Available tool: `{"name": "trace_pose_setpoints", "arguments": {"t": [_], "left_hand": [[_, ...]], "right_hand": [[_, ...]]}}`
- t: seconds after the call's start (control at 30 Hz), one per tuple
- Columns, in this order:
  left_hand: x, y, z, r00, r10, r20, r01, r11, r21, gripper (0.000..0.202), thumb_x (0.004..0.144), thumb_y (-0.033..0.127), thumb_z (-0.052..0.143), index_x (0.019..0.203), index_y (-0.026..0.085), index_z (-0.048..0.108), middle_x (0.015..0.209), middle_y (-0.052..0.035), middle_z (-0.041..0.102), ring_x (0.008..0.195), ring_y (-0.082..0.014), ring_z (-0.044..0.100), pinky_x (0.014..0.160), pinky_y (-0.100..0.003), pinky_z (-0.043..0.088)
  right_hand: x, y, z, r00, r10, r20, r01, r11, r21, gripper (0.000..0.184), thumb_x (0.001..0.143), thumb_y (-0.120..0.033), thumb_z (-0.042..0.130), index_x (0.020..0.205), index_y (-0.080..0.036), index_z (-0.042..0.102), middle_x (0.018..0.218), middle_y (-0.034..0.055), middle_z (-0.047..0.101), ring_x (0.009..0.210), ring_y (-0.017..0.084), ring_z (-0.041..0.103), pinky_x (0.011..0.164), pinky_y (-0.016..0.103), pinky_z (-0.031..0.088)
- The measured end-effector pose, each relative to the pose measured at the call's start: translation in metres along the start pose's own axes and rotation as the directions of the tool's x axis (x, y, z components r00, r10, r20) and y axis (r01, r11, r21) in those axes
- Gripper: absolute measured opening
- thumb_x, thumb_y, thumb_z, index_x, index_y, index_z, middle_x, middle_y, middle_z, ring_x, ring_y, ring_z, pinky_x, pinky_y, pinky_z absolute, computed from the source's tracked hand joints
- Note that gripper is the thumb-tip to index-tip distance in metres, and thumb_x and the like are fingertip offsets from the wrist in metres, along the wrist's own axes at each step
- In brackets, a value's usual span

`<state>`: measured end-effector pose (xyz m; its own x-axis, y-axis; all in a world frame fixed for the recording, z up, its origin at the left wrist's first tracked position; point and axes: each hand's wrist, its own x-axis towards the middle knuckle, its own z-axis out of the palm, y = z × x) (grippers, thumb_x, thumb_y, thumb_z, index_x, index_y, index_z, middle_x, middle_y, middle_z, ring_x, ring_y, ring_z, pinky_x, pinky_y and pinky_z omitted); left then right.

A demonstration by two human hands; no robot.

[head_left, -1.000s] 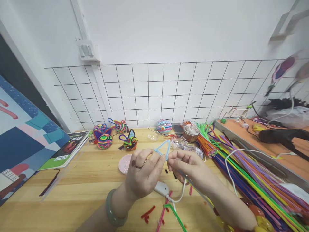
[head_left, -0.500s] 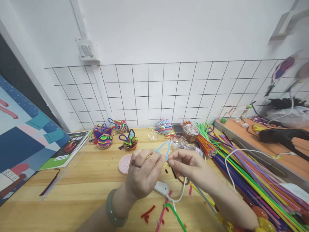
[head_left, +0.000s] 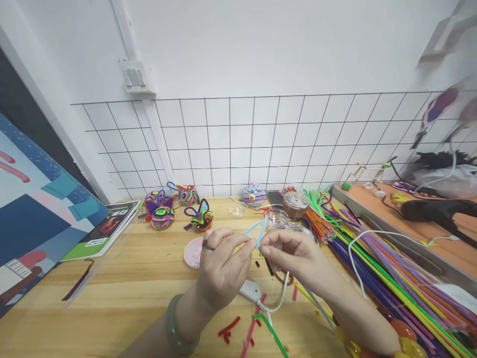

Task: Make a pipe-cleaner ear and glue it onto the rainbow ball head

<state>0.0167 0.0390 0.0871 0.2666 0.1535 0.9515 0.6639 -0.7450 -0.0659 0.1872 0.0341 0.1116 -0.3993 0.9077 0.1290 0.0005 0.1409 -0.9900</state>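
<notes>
Over the middle of the wooden table, my left hand (head_left: 225, 266) pinches a light blue pipe cleaner (head_left: 260, 229) bent into a pointed loop. My right hand (head_left: 288, 253) meets it fingertip to fingertip, its thumb and forefinger closed on the lower end of the same piece. The loop sticks up beyond my fingers; part of it is hidden behind my left hand. Below my hands lies a white corded tool (head_left: 250, 291), partly covered by the left one. A pink dish (head_left: 193, 252) with small clear bits sits behind my left hand.
Several colourful pipe-cleaner ornaments (head_left: 163, 217) stand at the back left. Clear round containers (head_left: 276, 218) are behind my right hand. Long pipe cleaners (head_left: 376, 268) cover the right side, crossed by a white cable (head_left: 352, 258). Red scraps (head_left: 229, 328) and a green pipe cleaner (head_left: 272, 333) lie in front.
The blue loop has tipped lower and further behind my left hand, which has turned slightly. My right hand keeps its pinch in nearly the same place.
</notes>
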Motion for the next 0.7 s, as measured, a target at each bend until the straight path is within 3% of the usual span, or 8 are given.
{"name": "trace_pose_setpoints", "arguments": {"t": [0.13,0.37,0.7], "left_hand": [[0.001,0.001,0.001,1.0,-0.014,-0.007,0.014,1.0,-0.009,0.028,0.067,0.0,0.065,0.089,0.017,0.064,0.076,-0.0052,0.069,0.076,-0.0199,0.053,0.068,-0.036,0.043],[0.0,0.008,0.004,0.98,-0.198,0.005,0.195,0.963,-0.186,0.027,0.067,-0.002,0.063,0.085,0.018,0.064,0.074,-0.0047,0.067,0.072,-0.0173,0.053,0.065,-0.033,0.046],[-0.003,0.018,0.009,0.87,-0.481,0.107,0.476,0.762,-0.44,0.014,0.072,0.005,0.061,0.075,0.018,0.066,0.07,-0.0038,0.063,0.07,-0.0164,0.057,0.063,-0.03,0.046]], "right_hand": [[0.001,0.003,-0.001,1.0,-0.002,-0.005,0.002,0.999,0.039,0.022,0.076,-0.037,0.067,0.075,-0.016,0.061,0.05,-0.0057,0.048,0.042,0.005,0.04,0.037,0.016,0.033],[0.002,0.004,0.004,0.999,-0.031,-0.045,0.034,0.997,0.071,0.021,0.074,-0.036,0.068,0.073,-0.015,0.063,0.05,-0.0056,0.05,0.04,0.004,0.038,0.034,0.015,0.03],[0.002,0.0,0.009,0.992,-0.023,-0.121,0.042,0.987,0.157,0.02,0.067,-0.028,0.074,0.066,-0.014,0.059,0.053,-0.0048,0.054,0.043,0.005,0.05,0.036,0.014,0.034]]}}
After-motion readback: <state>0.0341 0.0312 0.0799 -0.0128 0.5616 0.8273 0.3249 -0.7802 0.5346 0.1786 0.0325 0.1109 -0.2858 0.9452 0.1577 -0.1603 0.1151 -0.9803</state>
